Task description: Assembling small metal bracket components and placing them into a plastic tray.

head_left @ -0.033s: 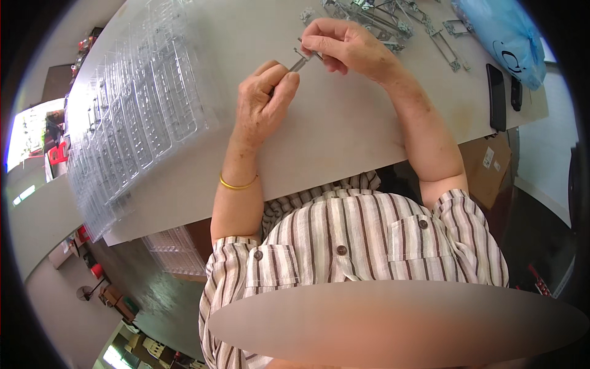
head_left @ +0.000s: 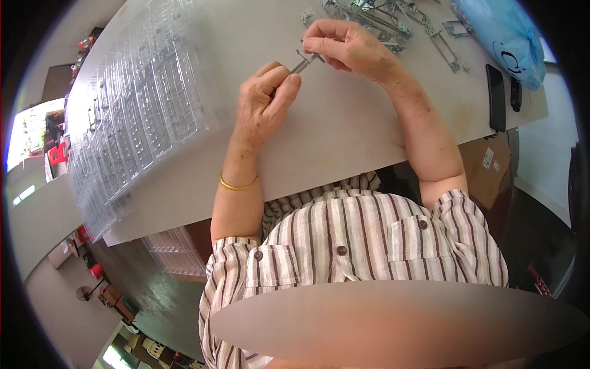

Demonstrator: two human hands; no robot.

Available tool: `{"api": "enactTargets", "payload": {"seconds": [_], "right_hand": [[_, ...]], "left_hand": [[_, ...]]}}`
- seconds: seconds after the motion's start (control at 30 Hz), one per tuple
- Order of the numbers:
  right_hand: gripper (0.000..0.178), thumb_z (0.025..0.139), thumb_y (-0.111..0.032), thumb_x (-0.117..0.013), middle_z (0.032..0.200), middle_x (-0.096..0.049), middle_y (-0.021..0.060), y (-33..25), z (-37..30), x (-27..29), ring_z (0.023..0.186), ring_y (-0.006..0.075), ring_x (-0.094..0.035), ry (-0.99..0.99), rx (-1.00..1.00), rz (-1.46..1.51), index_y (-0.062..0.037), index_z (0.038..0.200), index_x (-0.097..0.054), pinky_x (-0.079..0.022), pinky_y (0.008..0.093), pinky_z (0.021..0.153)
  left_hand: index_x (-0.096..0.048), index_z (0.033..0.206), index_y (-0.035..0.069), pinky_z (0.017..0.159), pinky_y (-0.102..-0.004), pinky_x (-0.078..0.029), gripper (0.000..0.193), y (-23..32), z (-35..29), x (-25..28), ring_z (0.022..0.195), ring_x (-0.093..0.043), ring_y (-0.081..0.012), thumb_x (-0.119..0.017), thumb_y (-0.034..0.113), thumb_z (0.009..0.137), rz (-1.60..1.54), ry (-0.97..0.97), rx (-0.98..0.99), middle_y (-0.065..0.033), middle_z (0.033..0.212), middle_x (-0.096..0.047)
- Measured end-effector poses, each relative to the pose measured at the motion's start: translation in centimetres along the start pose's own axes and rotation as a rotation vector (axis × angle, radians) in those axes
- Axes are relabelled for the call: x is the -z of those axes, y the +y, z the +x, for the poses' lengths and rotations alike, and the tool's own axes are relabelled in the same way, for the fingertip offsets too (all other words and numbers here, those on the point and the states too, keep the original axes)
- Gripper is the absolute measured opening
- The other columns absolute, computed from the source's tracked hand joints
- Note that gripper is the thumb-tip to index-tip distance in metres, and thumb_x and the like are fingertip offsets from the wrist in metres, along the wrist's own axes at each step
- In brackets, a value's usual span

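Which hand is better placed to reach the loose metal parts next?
Likely the right hand: though occupied, it's beside the metal parts; the left hand is farther off, gripping a slim piece.

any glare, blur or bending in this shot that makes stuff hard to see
Head view: glare whitens parts of the clear plastic trays, and the bright opening at far left is washed out; head view: the white table's left edge bows and the corners go black; head view: a blurred oval covers the bottom, while the slim grey piece in the left hand lacks fine detail.
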State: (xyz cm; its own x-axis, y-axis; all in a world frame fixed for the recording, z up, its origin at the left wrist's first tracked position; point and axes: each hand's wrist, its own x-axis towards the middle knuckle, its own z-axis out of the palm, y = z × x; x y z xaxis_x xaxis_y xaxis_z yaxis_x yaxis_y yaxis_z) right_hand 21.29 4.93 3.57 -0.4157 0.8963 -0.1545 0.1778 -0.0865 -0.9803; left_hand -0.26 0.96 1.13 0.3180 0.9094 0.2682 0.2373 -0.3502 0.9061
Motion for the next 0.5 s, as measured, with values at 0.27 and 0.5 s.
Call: {"api": "enactTargets", "payload": {"seconds": [0.27, 0.5], "right_hand": [[0.018, 0.102, -0.029, -0.061, 0.067, -0.057, -0.0069, -0.3, -0.4, -1.1, 0.053, 0.0005, -0.041, 0.123, 0.122, 0.194, -0.0116, 0.100, -0.067, -0.032, 0.0182, 0.047], [0.016, 0.099, -0.026, -0.066, 0.069, -0.053, -0.0059, -0.2, -0.4, -1.6, 0.061, 0.0029, -0.045, 0.282, 0.245, -0.030, -0.0100, 0.098, -0.067, -0.037, 0.0222, 0.052]], "left_hand": [[-0.050, 0.073, 0.000, 0.058, -0.0266, -0.033, 0.031, 0.0, -0.9, 0.2, 0.065, -0.038, -0.0097, -0.057, 0.016, 0.098, -0.158, -0.176, 0.071, -0.0011, 0.073, -0.047], [-0.055, 0.071, 0.004, 0.053, -0.0233, -0.029, 0.038, 0.2, -0.4, 0.4, 0.055, -0.036, -0.0074, -0.052, 0.027, 0.102, -0.447, 0.115, 0.355, -0.0041, 0.074, -0.055]]}}
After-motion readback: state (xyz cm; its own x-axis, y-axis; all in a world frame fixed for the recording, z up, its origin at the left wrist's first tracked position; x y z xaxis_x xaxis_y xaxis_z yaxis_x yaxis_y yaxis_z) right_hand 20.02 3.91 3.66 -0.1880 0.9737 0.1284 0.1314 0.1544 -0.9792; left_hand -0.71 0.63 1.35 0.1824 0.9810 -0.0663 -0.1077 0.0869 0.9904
